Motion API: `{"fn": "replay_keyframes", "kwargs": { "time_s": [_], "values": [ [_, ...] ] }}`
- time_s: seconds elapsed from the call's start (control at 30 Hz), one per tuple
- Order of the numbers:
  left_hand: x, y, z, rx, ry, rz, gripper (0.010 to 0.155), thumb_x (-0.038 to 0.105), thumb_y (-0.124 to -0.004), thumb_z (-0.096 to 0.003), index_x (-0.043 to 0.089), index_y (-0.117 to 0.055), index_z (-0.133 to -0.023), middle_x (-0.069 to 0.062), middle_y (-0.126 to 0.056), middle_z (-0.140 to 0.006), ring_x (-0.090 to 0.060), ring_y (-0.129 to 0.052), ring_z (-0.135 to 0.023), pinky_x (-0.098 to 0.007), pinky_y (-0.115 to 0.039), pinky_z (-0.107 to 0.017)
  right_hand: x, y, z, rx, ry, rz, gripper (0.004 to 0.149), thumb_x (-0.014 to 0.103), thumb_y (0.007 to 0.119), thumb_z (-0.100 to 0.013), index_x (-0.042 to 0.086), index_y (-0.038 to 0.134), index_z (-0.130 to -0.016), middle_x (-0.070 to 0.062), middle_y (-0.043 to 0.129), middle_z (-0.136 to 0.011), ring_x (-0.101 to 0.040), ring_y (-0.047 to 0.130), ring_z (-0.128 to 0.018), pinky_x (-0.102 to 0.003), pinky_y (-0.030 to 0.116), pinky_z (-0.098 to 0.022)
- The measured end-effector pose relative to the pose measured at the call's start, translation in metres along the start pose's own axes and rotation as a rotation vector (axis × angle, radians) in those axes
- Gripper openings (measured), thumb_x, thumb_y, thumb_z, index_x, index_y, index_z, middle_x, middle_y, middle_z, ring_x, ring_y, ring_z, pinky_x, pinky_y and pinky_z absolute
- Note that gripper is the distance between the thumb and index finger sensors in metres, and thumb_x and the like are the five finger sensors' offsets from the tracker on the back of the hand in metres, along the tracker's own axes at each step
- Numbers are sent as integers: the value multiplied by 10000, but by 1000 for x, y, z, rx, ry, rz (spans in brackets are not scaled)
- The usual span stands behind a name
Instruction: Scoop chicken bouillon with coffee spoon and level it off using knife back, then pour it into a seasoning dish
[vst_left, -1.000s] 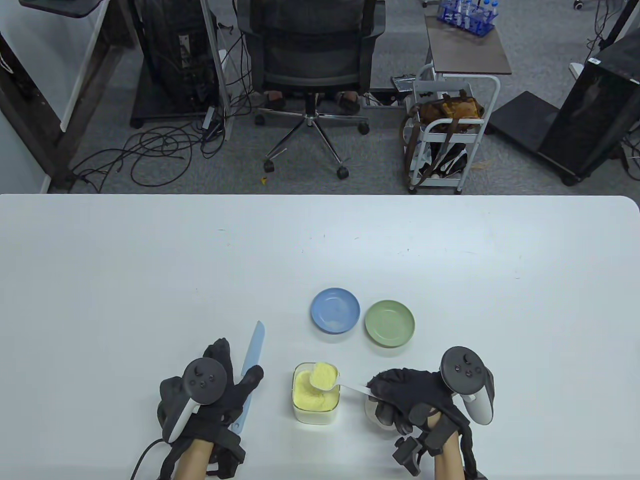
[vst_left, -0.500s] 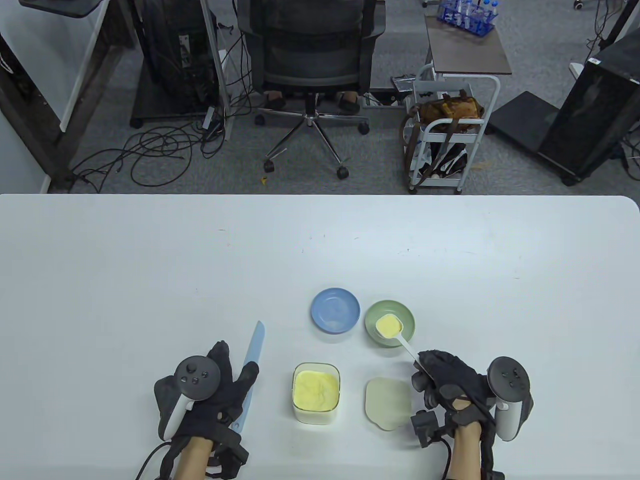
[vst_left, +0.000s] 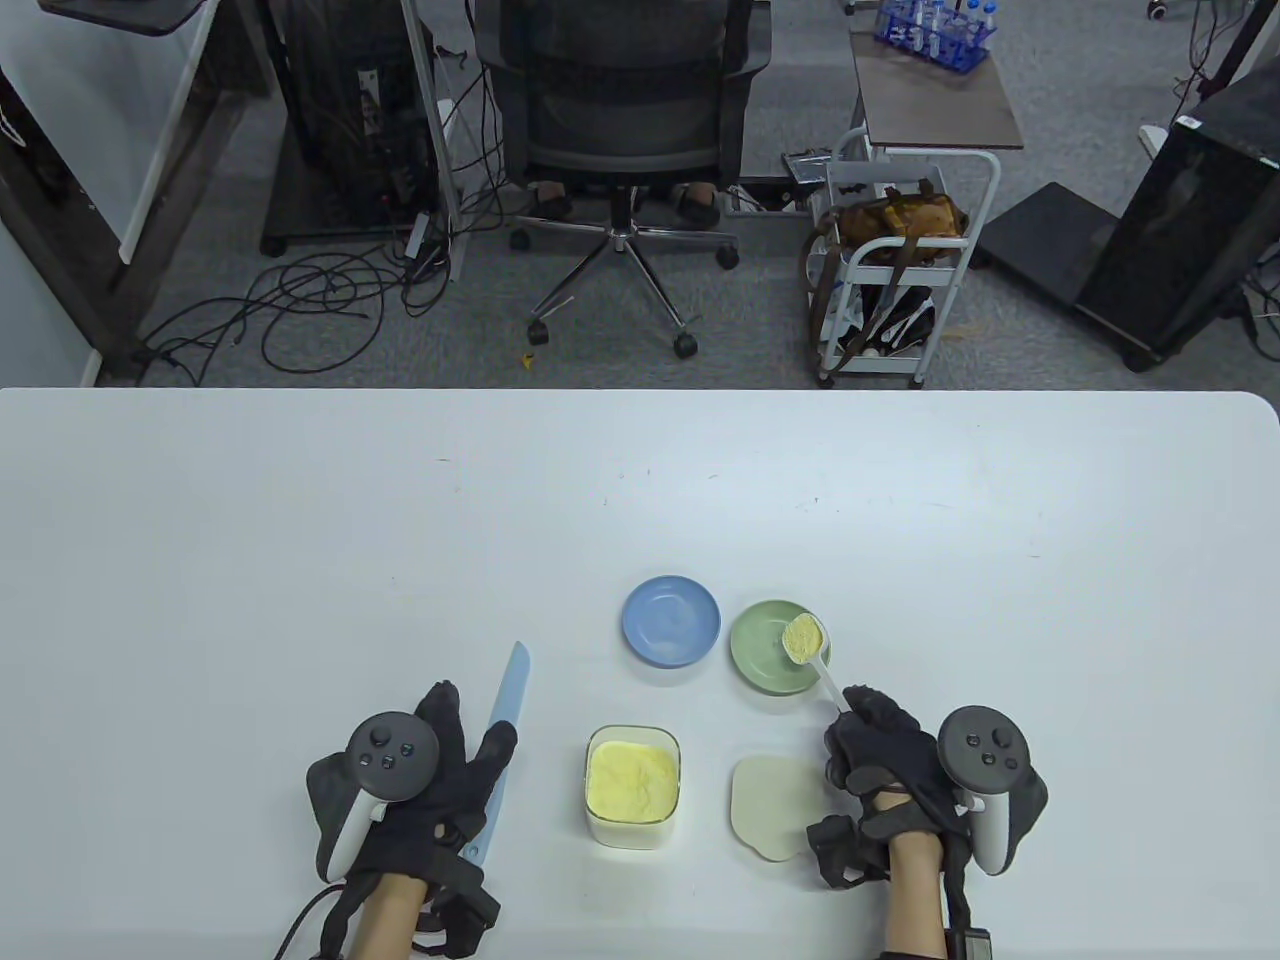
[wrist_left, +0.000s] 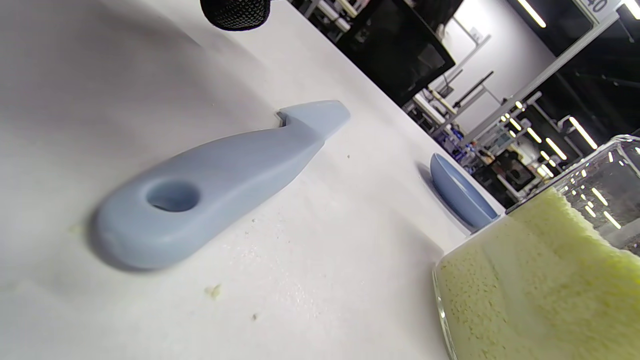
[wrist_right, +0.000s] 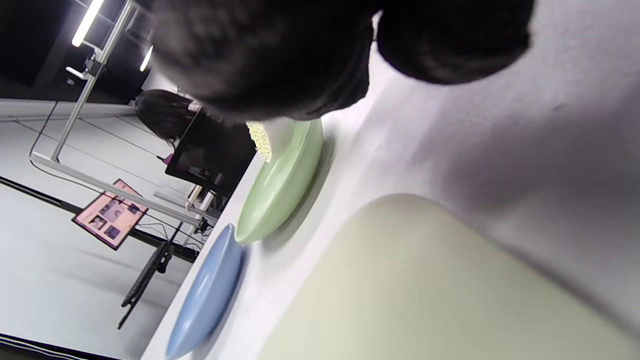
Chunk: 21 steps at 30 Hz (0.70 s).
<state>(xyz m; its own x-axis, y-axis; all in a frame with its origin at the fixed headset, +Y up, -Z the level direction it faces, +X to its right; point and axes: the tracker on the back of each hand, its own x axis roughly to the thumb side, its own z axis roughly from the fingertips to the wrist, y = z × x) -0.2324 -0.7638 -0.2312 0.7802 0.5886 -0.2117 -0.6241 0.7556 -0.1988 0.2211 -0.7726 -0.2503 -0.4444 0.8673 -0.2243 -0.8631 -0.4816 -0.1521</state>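
From above I see my right hand (vst_left: 885, 755) pinching the coffee spoon (vst_left: 815, 660), its bouillon-filled bowl over the green dish (vst_left: 765, 665). The right wrist view shows only dark fingers, probably hiding the handle. My left hand (vst_left: 440, 790) rests flat, fingers relaxed, beside the knife (wrist_left: 210, 175), which lies untouched.

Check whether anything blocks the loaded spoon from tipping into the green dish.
Nothing visible does. The right hand holds the spoon by its handle, its bowl of yellow bouillon already above the green dish. The blue dish and the cream lid lie off to the sides.
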Motion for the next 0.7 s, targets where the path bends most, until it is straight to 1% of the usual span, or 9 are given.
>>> {"fn": "replay_keyframes", "kwargs": {
  "time_s": [0.07,0.2,0.3,0.4,0.5,0.7],
  "values": [
    [0,0,0,5,-1,-1,996,764,-486,-407,126,-172,-1104,-228,-308,-1171,-434,-483,-1091,-656,-374,-737,2,1,0,7,-7,15,449,158,750,-460,50,645,-884,-256,800,-681,-124,913,-311,-454,769,-355],
    [0,0,0,4,-1,1,995,762,-487,-408,125,-175,-1105,-227,-314,-1171,-433,-486,-1091,-658,-374,-736,7,2,2,9,-22,35,466,136,724,-464,87,616,-915,-263,739,-735,-163,885,-366,-494,725,-422],
    [0,0,0,0,-1,0,995,762,-485,-408,125,-174,-1105,-227,-315,-1171,-433,-486,-1091,-658,-374,-736,9,2,3,-9,-32,65,492,111,704,-463,137,582,-939,-271,667,-780,-204,852,-428,-530,668,-495],
    [0,0,0,0,-3,4,992,761,-484,-410,125,-175,-1105,-226,-317,-1170,-430,-487,-1092,-657,-374,-736,12,3,4,-7,-47,67,517,83,680,-463,182,555,-955,-284,560,-830,-251,784,-505,-567,573,-568],
    [0,1,0,4,-4,7,992,762,-484,-408,127,-177,-1105,-224,-317,-1172,-430,-490,-1091,-657,-374,-736,15,4,5,7,-72,98,528,57,675,-455,200,569,-952,-267,514,-848,-274,743,-529,-583,516,-600],
    [0,0,0,3,-4,8,987,759,-484,-411,125,-183,-1105,-224,-325,-1170,-429,-496,-1088,-656,-376,-736,19,5,6,-17,-102,202,533,49,677,-448,205,580,-949,-258,529,-843,-279,743,-518,-586,518,-599]
  ]
}}
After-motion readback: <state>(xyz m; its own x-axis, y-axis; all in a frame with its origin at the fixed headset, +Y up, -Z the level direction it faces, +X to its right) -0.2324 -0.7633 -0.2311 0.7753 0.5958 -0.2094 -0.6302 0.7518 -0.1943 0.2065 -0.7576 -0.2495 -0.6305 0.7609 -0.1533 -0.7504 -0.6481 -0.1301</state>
